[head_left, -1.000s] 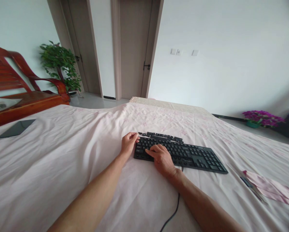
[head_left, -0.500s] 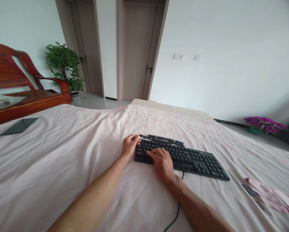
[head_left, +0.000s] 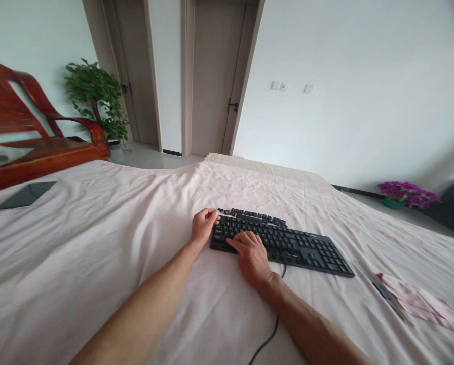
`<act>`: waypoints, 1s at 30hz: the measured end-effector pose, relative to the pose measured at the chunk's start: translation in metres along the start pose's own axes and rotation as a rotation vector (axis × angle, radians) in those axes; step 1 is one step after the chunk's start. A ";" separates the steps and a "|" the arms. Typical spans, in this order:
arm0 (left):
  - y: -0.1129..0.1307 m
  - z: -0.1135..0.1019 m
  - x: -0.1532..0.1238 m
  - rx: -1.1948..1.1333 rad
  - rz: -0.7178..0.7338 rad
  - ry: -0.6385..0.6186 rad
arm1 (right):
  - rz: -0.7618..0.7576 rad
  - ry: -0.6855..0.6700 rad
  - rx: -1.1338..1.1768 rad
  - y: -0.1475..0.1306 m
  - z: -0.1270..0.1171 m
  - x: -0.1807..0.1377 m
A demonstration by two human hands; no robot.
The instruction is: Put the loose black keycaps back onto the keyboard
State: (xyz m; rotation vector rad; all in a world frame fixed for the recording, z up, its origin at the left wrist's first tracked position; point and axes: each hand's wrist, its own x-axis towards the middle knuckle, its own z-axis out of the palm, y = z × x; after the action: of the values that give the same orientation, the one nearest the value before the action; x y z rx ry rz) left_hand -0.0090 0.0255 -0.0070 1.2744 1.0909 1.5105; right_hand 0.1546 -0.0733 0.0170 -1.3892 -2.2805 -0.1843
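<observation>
A black keyboard point(head_left: 293, 244) lies on the pink sheet, with round bare key seats showing along part of its near edge. Just beyond its far side rest several loose black keycaps point(head_left: 246, 213) and a long space bar point(head_left: 249, 218). My left hand point(head_left: 204, 226) is at the keyboard's far left corner, thumb and fingers pinched together; what sits between the fingertips is too small to make out. Over the left part of the keys lies my right hand point(head_left: 253, 257), its thumb stretched out to the left and its fingers bent over the keys.
A black cable point(head_left: 267, 340) runs from the keyboard towards me. To the right lie a pink cloth point(head_left: 424, 304) and a thin dark-ended tool point(head_left: 381, 290). A dark flat tablet-like slab point(head_left: 25, 195) rests at far left, near a wooden bench point(head_left: 48, 152).
The whole view has shifted slightly. My right thumb has slid a little left and nearer over the keys. My left hand stays at the same corner.
</observation>
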 end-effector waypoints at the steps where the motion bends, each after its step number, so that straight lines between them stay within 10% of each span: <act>1: 0.000 0.000 0.000 0.008 0.005 0.001 | 0.007 0.014 0.022 0.001 0.001 0.000; 18: -0.003 -0.001 0.002 0.049 -0.004 0.011 | 0.160 0.139 0.085 0.028 -0.005 0.032; 30: -0.001 -0.001 0.003 0.056 -0.042 0.003 | 0.414 -0.161 -0.138 0.078 0.014 0.129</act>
State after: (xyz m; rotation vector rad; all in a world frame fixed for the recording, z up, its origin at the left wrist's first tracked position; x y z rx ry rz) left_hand -0.0103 0.0284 -0.0073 1.2799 1.1616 1.4605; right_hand 0.1686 0.0726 0.0532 -1.9754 -2.0742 -0.0990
